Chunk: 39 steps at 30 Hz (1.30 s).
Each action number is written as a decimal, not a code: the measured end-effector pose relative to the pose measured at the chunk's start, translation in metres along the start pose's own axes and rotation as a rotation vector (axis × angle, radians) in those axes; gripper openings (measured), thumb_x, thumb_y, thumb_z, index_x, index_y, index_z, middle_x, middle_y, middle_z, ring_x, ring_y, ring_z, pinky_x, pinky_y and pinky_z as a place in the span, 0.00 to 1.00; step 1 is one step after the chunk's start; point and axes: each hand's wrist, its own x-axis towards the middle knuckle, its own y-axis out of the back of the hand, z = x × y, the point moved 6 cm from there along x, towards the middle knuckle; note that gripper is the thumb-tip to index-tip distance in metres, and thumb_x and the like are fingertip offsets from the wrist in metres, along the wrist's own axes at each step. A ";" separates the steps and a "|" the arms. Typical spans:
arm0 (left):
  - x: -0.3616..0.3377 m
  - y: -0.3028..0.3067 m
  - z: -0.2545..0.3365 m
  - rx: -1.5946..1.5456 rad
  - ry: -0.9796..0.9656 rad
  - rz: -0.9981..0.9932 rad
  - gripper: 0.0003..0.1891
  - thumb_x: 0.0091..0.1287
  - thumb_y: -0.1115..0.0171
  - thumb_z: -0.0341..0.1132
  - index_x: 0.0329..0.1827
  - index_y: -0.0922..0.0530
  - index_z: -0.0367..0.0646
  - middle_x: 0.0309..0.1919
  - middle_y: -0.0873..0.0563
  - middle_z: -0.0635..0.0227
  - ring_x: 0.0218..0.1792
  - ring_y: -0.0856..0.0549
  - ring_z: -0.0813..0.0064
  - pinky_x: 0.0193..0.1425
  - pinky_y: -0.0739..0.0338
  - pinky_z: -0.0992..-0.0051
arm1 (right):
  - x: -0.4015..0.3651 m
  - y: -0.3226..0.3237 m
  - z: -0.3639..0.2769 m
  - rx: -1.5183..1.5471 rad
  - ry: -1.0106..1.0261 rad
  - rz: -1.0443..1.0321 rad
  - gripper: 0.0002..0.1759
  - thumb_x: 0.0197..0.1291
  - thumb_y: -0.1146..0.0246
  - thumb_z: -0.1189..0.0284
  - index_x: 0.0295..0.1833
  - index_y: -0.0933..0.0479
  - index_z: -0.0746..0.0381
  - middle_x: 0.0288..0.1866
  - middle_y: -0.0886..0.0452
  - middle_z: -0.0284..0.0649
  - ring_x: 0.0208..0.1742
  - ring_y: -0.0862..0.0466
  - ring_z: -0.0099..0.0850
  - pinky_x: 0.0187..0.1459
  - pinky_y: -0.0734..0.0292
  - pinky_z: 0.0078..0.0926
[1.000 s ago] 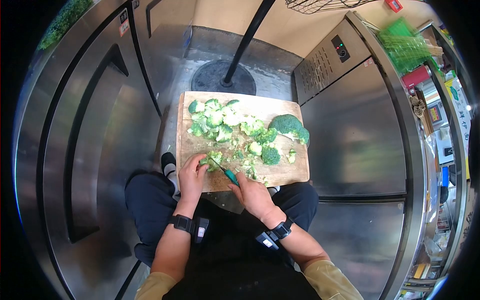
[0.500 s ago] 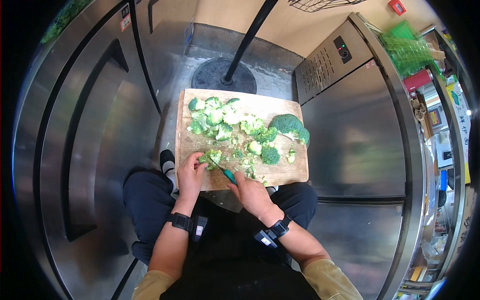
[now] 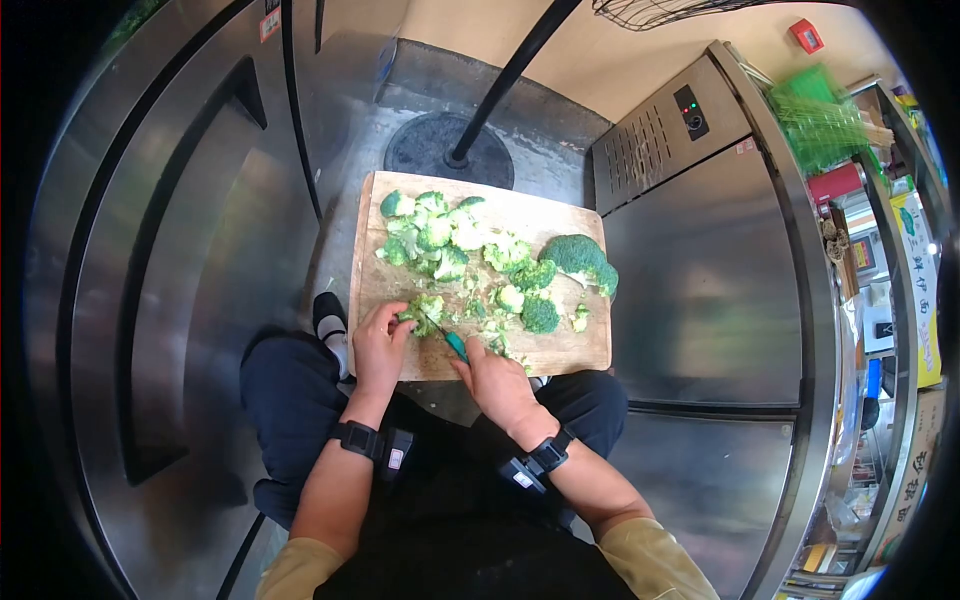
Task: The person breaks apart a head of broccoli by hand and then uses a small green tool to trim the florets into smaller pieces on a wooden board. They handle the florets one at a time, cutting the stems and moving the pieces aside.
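Down at the near edge of the wooden cutting board (image 3: 380, 290), at about its seven o'clock, the left hand (image 3: 380, 345) has its fingers (image 3: 400, 322) curled shut on a small broccoli floret (image 3: 427, 310), pinning it against the wood. The floret sits at the fingertips' two o'clock, touching them and sticking out past them toward the board's middle. The right hand (image 3: 497, 380), at the board's six o'clock, is closed tight round the teal handle of a small knife (image 3: 452, 342). Its blade slants up toward ten o'clock and meets the floret just beside the left fingertips.

A heap of cut florets (image 3: 435, 235) lies at the board's eleven o'clock, well apart from both hands. A large uncut broccoli head (image 3: 575, 255) rests at two o'clock, near the right edge. One dark floret (image 3: 540, 315) and loose crumbs lie between it and the knife. Each wrist bears a black band (image 3: 358, 438). Beyond the board, at twelve o'clock, a black pole stands on a round base (image 3: 450, 150), with steel cabinets either side.
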 end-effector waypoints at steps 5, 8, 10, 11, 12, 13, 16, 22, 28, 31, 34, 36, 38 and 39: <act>0.001 -0.003 0.001 -0.023 -0.027 -0.012 0.14 0.51 0.31 0.23 0.41 0.21 0.37 0.32 0.18 0.60 0.28 0.18 0.67 0.33 0.23 0.72 | 0.008 -0.004 0.005 -0.046 -0.068 -0.126 0.16 0.66 0.46 0.60 0.46 0.35 0.63 0.27 0.19 0.52 0.30 0.17 0.51 0.31 0.22 0.46; 0.001 -0.002 0.001 0.005 -0.010 -0.002 0.14 0.51 0.31 0.23 0.41 0.22 0.37 0.33 0.18 0.60 0.28 0.18 0.67 0.34 0.23 0.72 | 0.006 -0.010 0.006 -0.054 -0.071 -0.146 0.17 0.66 0.46 0.59 0.47 0.35 0.63 0.26 0.19 0.52 0.30 0.17 0.51 0.32 0.22 0.46; 0.002 -0.002 0.002 0.002 0.010 -0.010 0.14 0.51 0.31 0.23 0.41 0.22 0.37 0.33 0.18 0.60 0.28 0.18 0.67 0.34 0.23 0.72 | 0.008 -0.008 0.006 -0.059 -0.072 -0.159 0.17 0.66 0.46 0.59 0.47 0.35 0.63 0.25 0.19 0.52 0.30 0.17 0.51 0.32 0.22 0.46; 0.001 -0.001 0.003 0.000 0.021 -0.014 0.14 0.51 0.31 0.23 0.41 0.22 0.37 0.33 0.18 0.60 0.28 0.18 0.67 0.34 0.23 0.72 | 0.009 -0.012 0.009 -0.048 -0.073 -0.152 0.17 0.66 0.46 0.59 0.47 0.35 0.63 0.25 0.20 0.52 0.29 0.18 0.52 0.32 0.22 0.47; 0.001 -0.002 0.004 0.012 0.020 -0.026 0.14 0.51 0.31 0.24 0.41 0.22 0.37 0.32 0.18 0.60 0.28 0.18 0.67 0.34 0.24 0.72 | 0.012 -0.019 0.013 -0.036 -0.074 -0.143 0.18 0.66 0.46 0.59 0.47 0.35 0.63 0.24 0.20 0.52 0.28 0.18 0.52 0.31 0.23 0.47; 0.001 -0.002 0.006 0.025 0.017 -0.037 0.14 0.52 0.31 0.24 0.41 0.22 0.37 0.32 0.18 0.60 0.28 0.19 0.66 0.34 0.24 0.72 | 0.013 -0.023 0.015 -0.024 -0.075 -0.131 0.18 0.66 0.46 0.58 0.47 0.35 0.63 0.24 0.20 0.52 0.27 0.19 0.53 0.31 0.24 0.48; 0.001 0.000 0.008 0.032 0.011 -0.043 0.15 0.51 0.31 0.23 0.43 0.22 0.37 0.31 0.19 0.61 0.27 0.19 0.69 0.33 0.24 0.73 | 0.014 -0.026 0.019 0.011 -0.108 -0.147 0.18 0.66 0.46 0.59 0.47 0.34 0.63 0.28 0.20 0.57 0.29 0.19 0.55 0.32 0.25 0.50; -0.009 0.001 -0.025 -0.555 0.395 -0.120 0.15 0.60 0.33 0.30 0.48 0.23 0.38 0.32 0.18 0.68 0.28 0.19 0.78 0.32 0.26 0.78 | -0.003 -0.034 0.036 0.603 -0.263 -0.302 0.15 0.67 0.43 0.62 0.48 0.32 0.63 0.21 0.24 0.39 0.18 0.22 0.30 0.22 0.27 0.27; -0.037 0.005 0.004 -1.119 0.807 -0.259 0.14 0.68 0.40 0.43 0.47 0.24 0.42 0.33 0.17 0.71 0.29 0.19 0.80 0.33 0.24 0.81 | -0.016 0.002 0.016 1.187 -0.204 -0.084 0.20 0.59 0.34 0.72 0.54 0.33 0.62 0.26 0.28 0.29 0.18 0.28 0.18 0.20 0.33 0.16; -0.047 0.001 0.033 -1.082 0.848 -0.348 0.13 0.68 0.40 0.44 0.45 0.25 0.45 0.32 0.19 0.73 0.29 0.19 0.81 0.32 0.23 0.81 | -0.009 0.020 -0.003 1.197 -0.008 0.030 0.25 0.57 0.32 0.74 0.57 0.34 0.62 0.27 0.28 0.28 0.20 0.28 0.17 0.21 0.33 0.15; -0.055 -0.003 0.048 -0.962 0.781 -0.390 0.12 0.69 0.41 0.45 0.45 0.25 0.46 0.31 0.20 0.75 0.28 0.19 0.81 0.32 0.23 0.82 | -0.002 0.024 -0.010 1.163 0.142 0.089 0.23 0.57 0.32 0.74 0.56 0.34 0.62 0.28 0.27 0.30 0.22 0.27 0.18 0.22 0.31 0.16; -0.053 0.004 0.060 -0.919 0.720 -0.343 0.12 0.70 0.42 0.44 0.44 0.25 0.45 0.31 0.21 0.74 0.29 0.19 0.82 0.34 0.22 0.81 | 0.000 0.019 -0.002 1.396 -0.016 -0.112 0.22 0.58 0.33 0.74 0.55 0.33 0.63 0.29 0.27 0.31 0.22 0.26 0.18 0.23 0.31 0.17; -0.050 0.010 0.066 -0.896 0.672 -0.299 0.12 0.70 0.42 0.43 0.43 0.26 0.44 0.32 0.21 0.74 0.30 0.19 0.82 0.35 0.22 0.81 | 0.003 0.021 0.007 1.560 0.027 -0.132 0.19 0.60 0.36 0.75 0.54 0.33 0.64 0.29 0.27 0.31 0.21 0.27 0.18 0.23 0.30 0.17; -0.048 0.010 0.068 -0.878 0.631 -0.283 0.13 0.70 0.42 0.42 0.48 0.24 0.41 0.33 0.21 0.74 0.32 0.20 0.84 0.36 0.22 0.82 | 0.002 0.020 0.013 1.610 0.033 -0.134 0.19 0.60 0.36 0.76 0.54 0.33 0.64 0.29 0.27 0.31 0.21 0.27 0.18 0.23 0.30 0.17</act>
